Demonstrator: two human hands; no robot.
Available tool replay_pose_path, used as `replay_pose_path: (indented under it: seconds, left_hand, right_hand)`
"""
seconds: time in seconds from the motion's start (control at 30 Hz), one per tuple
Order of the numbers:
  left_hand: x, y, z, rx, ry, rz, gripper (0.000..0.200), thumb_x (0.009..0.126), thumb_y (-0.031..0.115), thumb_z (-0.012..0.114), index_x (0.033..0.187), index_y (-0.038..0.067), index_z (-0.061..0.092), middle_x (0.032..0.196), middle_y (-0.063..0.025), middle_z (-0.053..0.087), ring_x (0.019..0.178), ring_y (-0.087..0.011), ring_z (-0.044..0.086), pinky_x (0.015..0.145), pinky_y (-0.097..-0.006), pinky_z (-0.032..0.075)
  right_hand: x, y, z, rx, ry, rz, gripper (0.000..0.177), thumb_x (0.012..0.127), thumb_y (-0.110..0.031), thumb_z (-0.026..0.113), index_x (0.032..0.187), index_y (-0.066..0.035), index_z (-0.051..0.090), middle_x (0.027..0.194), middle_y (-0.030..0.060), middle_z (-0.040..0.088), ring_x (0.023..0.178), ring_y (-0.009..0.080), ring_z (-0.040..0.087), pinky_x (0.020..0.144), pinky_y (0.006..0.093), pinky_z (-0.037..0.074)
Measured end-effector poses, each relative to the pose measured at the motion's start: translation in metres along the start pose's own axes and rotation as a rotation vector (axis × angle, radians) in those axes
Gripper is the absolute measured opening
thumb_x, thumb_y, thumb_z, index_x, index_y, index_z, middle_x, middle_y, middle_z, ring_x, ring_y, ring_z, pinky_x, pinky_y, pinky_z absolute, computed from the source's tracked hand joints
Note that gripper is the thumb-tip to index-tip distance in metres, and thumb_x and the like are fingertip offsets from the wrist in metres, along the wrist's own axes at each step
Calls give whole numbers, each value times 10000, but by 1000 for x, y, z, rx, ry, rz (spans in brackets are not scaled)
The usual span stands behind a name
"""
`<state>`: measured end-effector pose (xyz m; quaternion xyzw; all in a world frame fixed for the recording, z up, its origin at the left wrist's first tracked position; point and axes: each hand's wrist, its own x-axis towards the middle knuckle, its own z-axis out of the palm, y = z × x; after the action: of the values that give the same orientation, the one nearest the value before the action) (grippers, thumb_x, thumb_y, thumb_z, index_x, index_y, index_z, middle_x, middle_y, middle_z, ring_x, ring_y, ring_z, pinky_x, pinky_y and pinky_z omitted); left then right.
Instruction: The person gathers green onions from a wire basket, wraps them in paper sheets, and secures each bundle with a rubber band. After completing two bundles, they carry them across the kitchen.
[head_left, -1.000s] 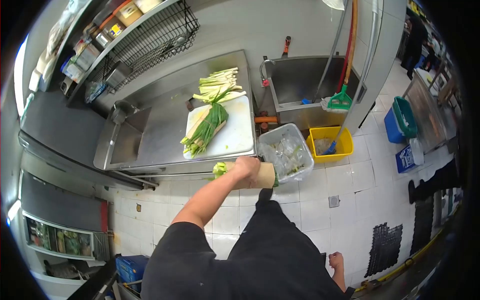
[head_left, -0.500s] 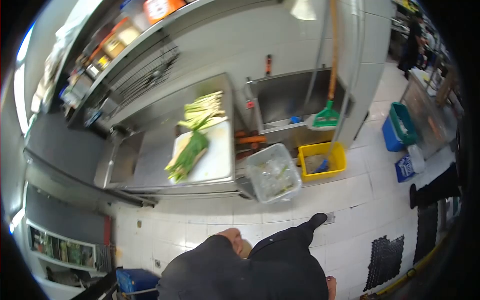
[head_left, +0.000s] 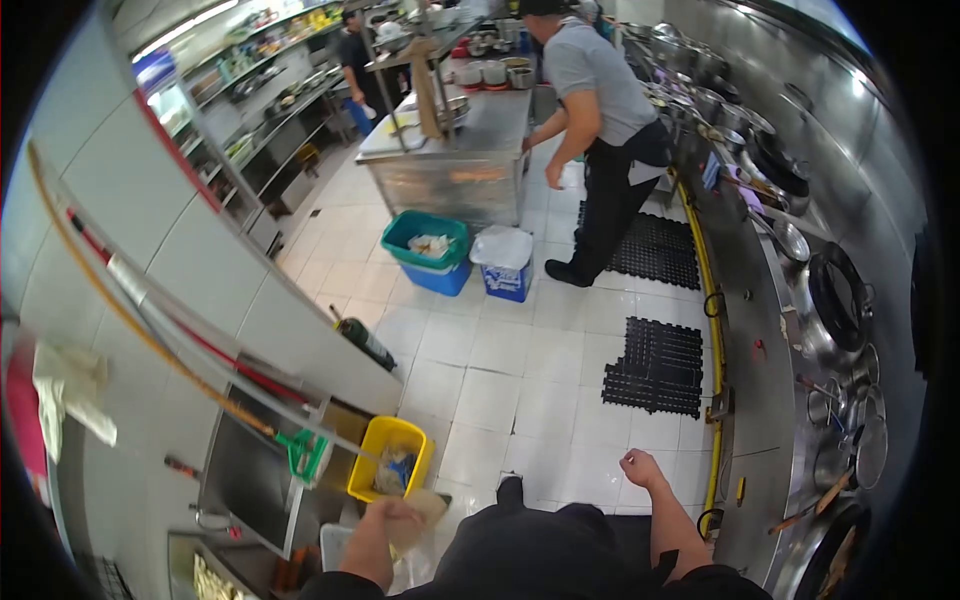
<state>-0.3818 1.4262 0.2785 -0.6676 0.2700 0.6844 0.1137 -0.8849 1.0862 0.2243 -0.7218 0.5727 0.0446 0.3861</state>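
Note:
My left hand point(head_left: 393, 515) is at the lower left, closed on a round tan object point(head_left: 424, 517) that I cannot identify, close to the yellow bucket point(head_left: 402, 440). Out at the lower right is my right hand point(head_left: 641, 467), its fingers curled, above the tiled floor; whether it holds anything is too small to tell. One black shoe point(head_left: 510, 490) shows between the two hands.
A co-worker point(head_left: 603, 110) stands beside the metal table point(head_left: 480, 140). A teal-and-blue bin point(head_left: 428, 250) and a white-lidded box point(head_left: 503, 262) sit on the floor. Black mats point(head_left: 655, 366) and a yellow pipe point(head_left: 713, 330) run along the right. A mop handle point(head_left: 130, 310) leans left.
The view has swung right, from the sink and cutting board to the aisle and stove. Both my hands now show more fully, raised in front of me.

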Motion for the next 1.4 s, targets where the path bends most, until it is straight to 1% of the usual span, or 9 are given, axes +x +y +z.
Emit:
replay_pose_path:
  seconds: [0.1,0.37,0.53,0.6,0.73,0.87,1.0,1.2,1.4]
  left_hand:
    - [26,27,-108,-32,328,-165,937,522,526,927,1264,18,664,1221,-138,680,1080,-269,666,925,-436,539]
    - [8,190,-228,87,529,-43,797,540,542,896,1092,-12,740,1088,-155,730,970,-299,705,871,-422,558]
    - [101,182,-206,136,167,97,763,746,574,760,1245,3,679,1246,-140,680,1189,-281,614,1036,-429,470]
    - [159,157,-192,-122,-185,383,734,779,562,769,1252,7,679,1300,-153,644,1243,-244,573,1056,-408,441]
    - [137,212,-162,-154,63,-23,721,780,547,765,1250,6,677,1281,-151,645,1221,-241,574,1037,-406,442]
    - [148,290,-201,-198,130,-2,708,782,531,761,1248,5,674,1262,-148,647,1199,-239,575,1017,-404,442]
    - [164,360,-273,-145,183,65,695,783,516,756,1246,5,672,1243,-146,648,1176,-236,576,998,-402,443]
    - [157,465,-408,-10,351,152,676,785,493,750,1243,3,668,1215,-143,650,1143,-232,578,969,-400,444]
    - [116,573,-504,-26,573,172,657,787,470,743,1241,2,664,1186,-139,652,1109,-228,580,941,-397,445]
  right_hand:
    - [23,19,12,-83,-60,-54,366,850,-348,644,988,-16,712,1003,234,720,989,414,678,904,466,539]
    - [84,105,-12,-231,-429,377,446,892,-369,561,915,40,737,903,204,744,809,339,718,781,434,580]
    - [169,97,-89,-175,-509,402,393,920,-352,585,929,8,742,889,192,745,778,331,728,702,435,594]
    - [226,101,-123,-354,-161,-45,365,879,-324,593,829,11,728,936,208,738,868,393,709,807,475,570]
    - [318,-20,-273,176,486,-93,282,911,-266,589,918,5,666,958,271,681,933,467,648,793,495,528]
    - [430,-146,-421,438,1017,-415,235,979,-209,606,988,25,624,838,184,666,771,322,663,707,396,511]
    - [498,-237,-541,558,1142,-451,274,977,-248,632,1033,16,680,845,89,711,746,138,643,715,314,515]
    - [641,-265,-630,853,485,-336,449,979,-418,647,1198,-27,677,1083,10,684,975,118,599,866,303,473]
    - [697,-289,-636,514,112,-470,695,980,-538,588,1450,-33,508,1453,133,552,1336,217,503,1109,342,383]
